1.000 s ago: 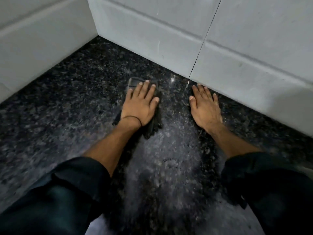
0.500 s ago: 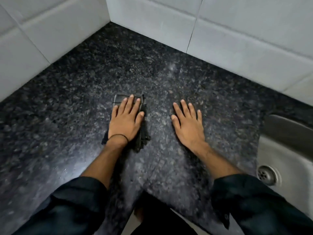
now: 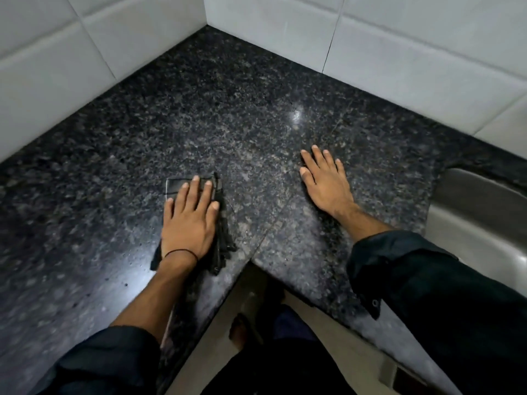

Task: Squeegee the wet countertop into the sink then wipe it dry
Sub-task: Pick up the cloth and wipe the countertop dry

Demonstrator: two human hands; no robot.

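My left hand (image 3: pixel 189 220) lies flat, fingers spread, pressing a dark folded cloth (image 3: pixel 221 246) onto the black speckled granite countertop (image 3: pixel 228 115). The cloth shows ahead of my fingertips and along the right side of the hand. My right hand (image 3: pixel 325 181) rests flat and bare on the counter to the right, fingers apart, holding nothing. The steel sink (image 3: pixel 473 218) sits at the right edge, a little beyond my right hand. No squeegee is in sight.
White tiled walls (image 3: pixel 285 32) meet in a corner behind the counter. The L-shaped counter's inner front edge (image 3: pixel 251 260) runs just below my hands, with my dark trousers and a foot (image 3: pixel 242 332) on the floor beneath.
Both hands slid back from the tiled wall toward the counter's front edge, the left dragging the cloth along. The sink and the counter's edge came into view.
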